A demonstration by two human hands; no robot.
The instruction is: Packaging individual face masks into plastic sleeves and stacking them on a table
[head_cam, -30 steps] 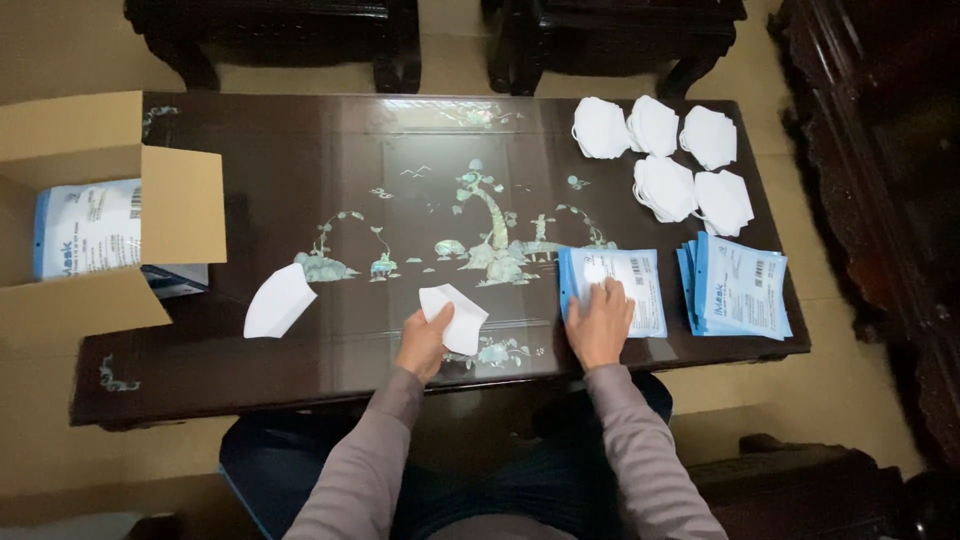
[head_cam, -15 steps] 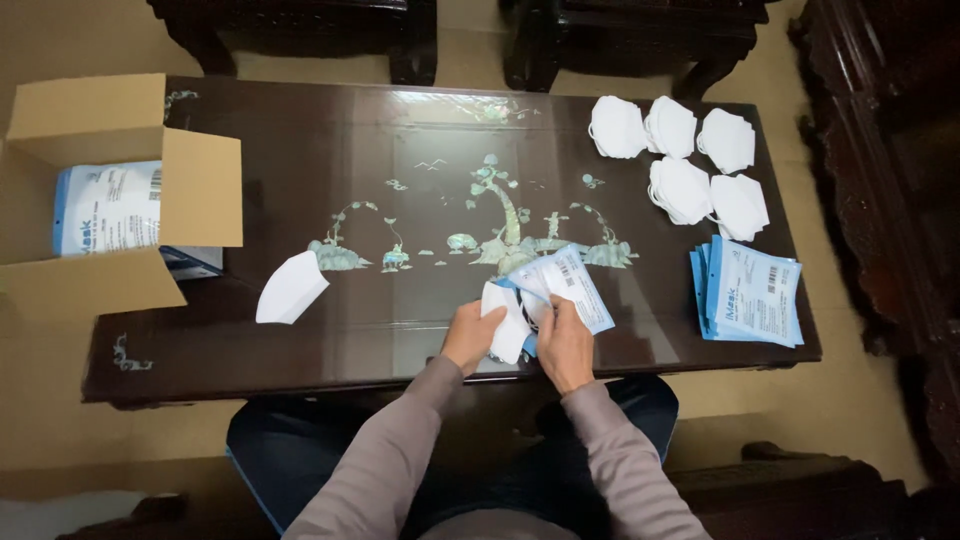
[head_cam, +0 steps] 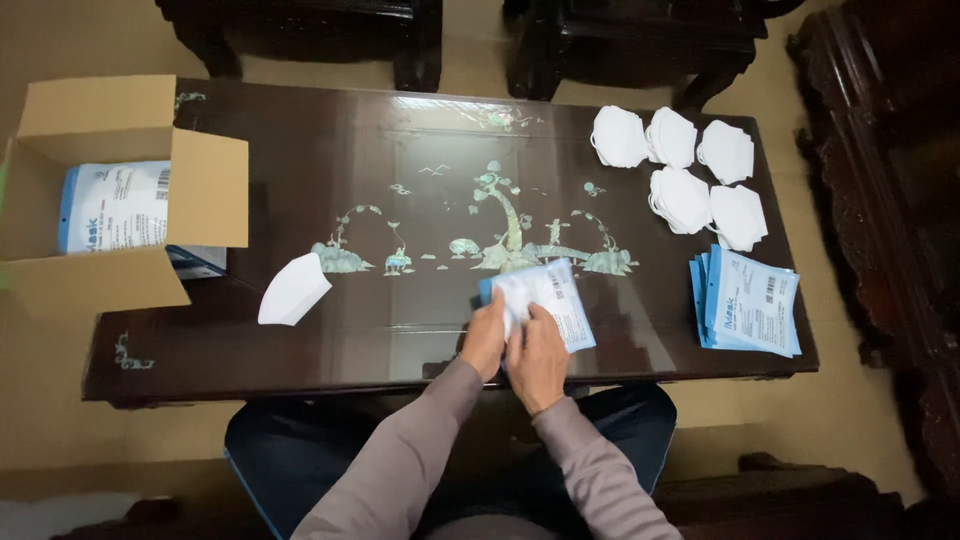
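My left hand [head_cam: 486, 340] and my right hand [head_cam: 537, 357] meet at the near middle of the dark inlaid table [head_cam: 400, 120]. Together they hold a blue and white flat pouch [head_cam: 560, 300] and a white folded mask [head_cam: 515, 292] that lies against the pouch's open end. How far the mask sits inside the pouch I cannot tell. Another white folded mask [head_cam: 293, 289] lies alone on the table to the left of my hands.
An open cardboard box [head_cam: 120, 190] with blue and white packs inside stands at the table's left end. Several white masks [head_cam: 690, 170] lie at the far right. A stack of blue and white pouches [head_cam: 745, 303] lies at the near right. Dark wooden chairs surround the table.
My right hand drew a pouch off the right-hand stack to the middle. My left hand lifted the mask, and both hands came together, bringing mask and pouch into contact.
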